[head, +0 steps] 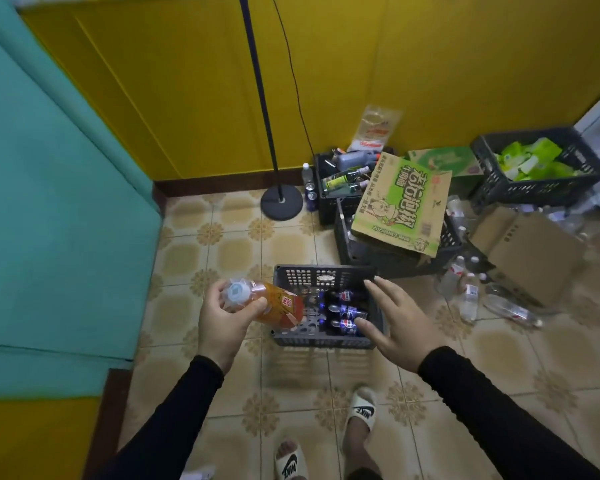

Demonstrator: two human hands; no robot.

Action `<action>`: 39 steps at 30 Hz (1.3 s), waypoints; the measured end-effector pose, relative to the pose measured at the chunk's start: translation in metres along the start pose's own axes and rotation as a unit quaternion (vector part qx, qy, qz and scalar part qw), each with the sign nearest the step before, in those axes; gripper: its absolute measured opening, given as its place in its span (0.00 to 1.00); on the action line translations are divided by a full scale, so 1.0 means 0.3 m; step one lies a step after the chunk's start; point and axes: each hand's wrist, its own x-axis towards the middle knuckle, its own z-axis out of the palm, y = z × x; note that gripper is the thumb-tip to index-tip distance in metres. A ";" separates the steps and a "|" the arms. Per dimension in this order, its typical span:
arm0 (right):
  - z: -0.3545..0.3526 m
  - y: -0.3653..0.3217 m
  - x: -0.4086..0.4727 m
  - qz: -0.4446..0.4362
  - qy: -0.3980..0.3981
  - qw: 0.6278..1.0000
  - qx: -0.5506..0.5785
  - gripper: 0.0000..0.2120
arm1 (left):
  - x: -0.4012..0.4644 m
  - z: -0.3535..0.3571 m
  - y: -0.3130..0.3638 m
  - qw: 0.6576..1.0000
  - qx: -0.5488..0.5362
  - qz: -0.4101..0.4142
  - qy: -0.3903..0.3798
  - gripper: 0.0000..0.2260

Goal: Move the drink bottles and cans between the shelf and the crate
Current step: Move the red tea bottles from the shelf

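Tiled floor, yellow wall behind, teal panel on the left; a lamp stand (pixel 280 199) in the corner. We stand over a dark crate (pixel 326 277) on the floor. Three cola bottles (pixel 345 310) lie side by side in its right half; the left half looks mostly bare.

Our left hand (pixel 224 315) grips a tea bottle (pixel 274 303) near its neck, thumb and fingers curled just below the white cap, the body tilted down over the crate's left side. Our right hand (pixel 397 320) is spread flat, holding nothing, above the crate's right edge.

Judgement: the tea bottle looks full, so fairly heavy; thin plastic, stiff while sealed, smooth label likely slippery. A neck grip lets it swing; we would hold mid-body, or support the base with the free hand. Not fragile, but lay it down, don't drop it.

Other crates and boxes (pixel 400 202) sit beyond.
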 end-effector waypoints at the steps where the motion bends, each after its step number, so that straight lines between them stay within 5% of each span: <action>1: 0.018 0.038 0.049 -0.002 -0.014 1.000 0.000 0.43 | 0.043 0.036 -0.019 1.000 0.007 -0.008 0.009 0.24; 8: 0.265 0.308 0.351 0.024 -0.106 0.994 -0.006 0.36 | 0.378 0.286 -0.280 0.996 0.055 -0.067 0.002 0.22; 13: 0.641 0.502 0.514 0.075 -0.161 0.984 0.015 0.54 | 0.645 0.442 -0.628 0.990 0.098 -0.097 0.000 0.22; 17: 0.986 0.653 0.617 0.105 -0.182 0.977 0.022 0.51 | 0.840 0.548 -0.962 0.987 0.128 -0.100 0.007 0.19; 25: 1.512 0.914 0.743 0.122 -0.227 0.966 -0.008 0.60 | 1.147 0.703 -1.514 0.977 0.197 -0.080 0.020 0.18; 39: 1.680 0.973 0.748 0.109 -0.245 0.963 -0.011 0.58 | 1.451 0.872 -1.733 0.976 0.176 -0.084 0.095 0.26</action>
